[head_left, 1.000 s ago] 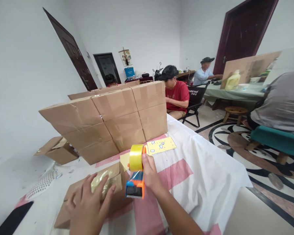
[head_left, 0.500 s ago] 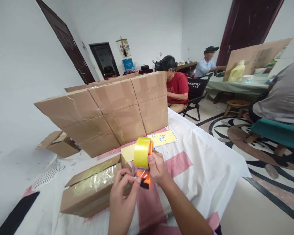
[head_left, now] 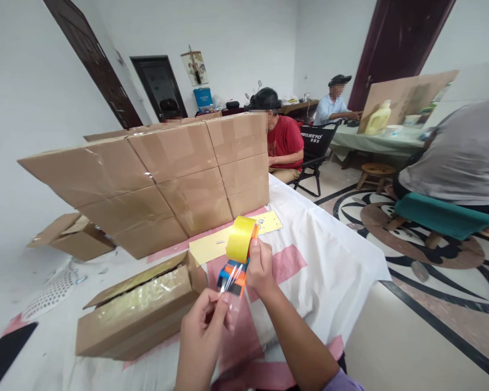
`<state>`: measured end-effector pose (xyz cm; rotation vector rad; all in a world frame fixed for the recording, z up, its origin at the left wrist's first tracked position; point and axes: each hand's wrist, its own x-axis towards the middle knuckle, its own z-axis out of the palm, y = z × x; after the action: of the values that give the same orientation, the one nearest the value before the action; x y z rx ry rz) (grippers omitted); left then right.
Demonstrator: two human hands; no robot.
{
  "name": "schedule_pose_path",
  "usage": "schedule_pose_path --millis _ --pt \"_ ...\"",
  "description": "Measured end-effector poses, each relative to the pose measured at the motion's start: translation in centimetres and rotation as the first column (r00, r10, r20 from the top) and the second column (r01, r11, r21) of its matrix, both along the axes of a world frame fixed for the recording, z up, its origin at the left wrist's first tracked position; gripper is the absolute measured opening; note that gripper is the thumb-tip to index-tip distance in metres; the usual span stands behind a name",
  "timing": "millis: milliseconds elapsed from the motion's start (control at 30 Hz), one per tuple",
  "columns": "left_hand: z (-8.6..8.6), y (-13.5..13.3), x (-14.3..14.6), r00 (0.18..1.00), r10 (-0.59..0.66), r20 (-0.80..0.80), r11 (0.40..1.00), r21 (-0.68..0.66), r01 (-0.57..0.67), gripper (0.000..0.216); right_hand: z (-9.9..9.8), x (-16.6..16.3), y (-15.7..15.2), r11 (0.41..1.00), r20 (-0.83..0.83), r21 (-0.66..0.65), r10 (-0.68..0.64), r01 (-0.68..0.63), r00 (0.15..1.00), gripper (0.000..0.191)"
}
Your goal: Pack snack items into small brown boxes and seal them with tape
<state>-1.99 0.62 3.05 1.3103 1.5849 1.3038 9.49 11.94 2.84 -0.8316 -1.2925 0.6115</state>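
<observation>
My right hand grips a tape dispenser with orange, blue and black parts, and a yellow tape roll sits on its top. From its lower end a short length of clear tape is drawn out. My left hand pinches that tape's free end between thumb and fingers. To the left of my hands lies a cardboard box; shiny tape covers part of its upper face, and a gap shows along its flap.
Stacked cardboard boxes form a wall across the table. Beyond my hands a yellow card lies on the white and pink cloth. An open box stands at the left. Several people sit around the room, one in a red shirt.
The clear tape is stretched out further between my left hand and the dispenser. The dispenser has tilted, so its blue part shows more. The whole view has shifted slightly.
</observation>
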Motion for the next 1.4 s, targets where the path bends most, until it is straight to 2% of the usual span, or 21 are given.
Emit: schedule_pose_path --millis 167,400,533,700,800,1133,1400 --pt "-1.0 -0.4 0.1 0.999 -0.002 0.044 1.000 -0.019 0.003 0.046 -0.2 -0.2 0.1 0.994 -0.101 -0.103 0.025 -0.035 0.995 0.050" --pt "-0.4 -1.1 1.0 0.992 0.030 0.125 0.998 -0.062 -0.022 0.051 -0.4 -0.2 -0.5 0.988 -0.124 -0.157 -0.015 -0.005 0.992 0.047" --pt "-0.1 -1.4 1.0 0.988 0.026 0.149 0.998 -0.056 -0.017 0.052 -0.3 -0.1 -1.1 0.990 -0.115 -0.141 -0.031 0.015 0.993 0.044" --pt "-0.7 -1.2 0.6 0.988 0.027 0.150 0.999 -0.047 -0.021 0.052 0.4 0.1 -1.5 0.998 0.033 -0.045 -0.053 0.054 0.998 0.045" --pt "-1.1 -1.2 0.1 0.985 0.013 0.174 0.998 -0.058 -0.003 0.054 0.9 0.1 -1.4 0.999 0.057 -0.029 -0.040 0.041 0.998 0.046" --pt "-1.3 -1.2 0.9 0.980 -0.027 0.197 0.998 -0.049 0.038 0.052 1.1 0.4 -0.8 0.981 -0.102 -0.193 -0.036 0.016 0.994 0.048" --pt "-2.2 -1.3 1.3 0.983 -0.034 0.180 0.998 -0.050 0.043 0.056 1.3 0.5 -0.2 0.972 -0.108 -0.231 0.014 -0.039 0.994 0.050"
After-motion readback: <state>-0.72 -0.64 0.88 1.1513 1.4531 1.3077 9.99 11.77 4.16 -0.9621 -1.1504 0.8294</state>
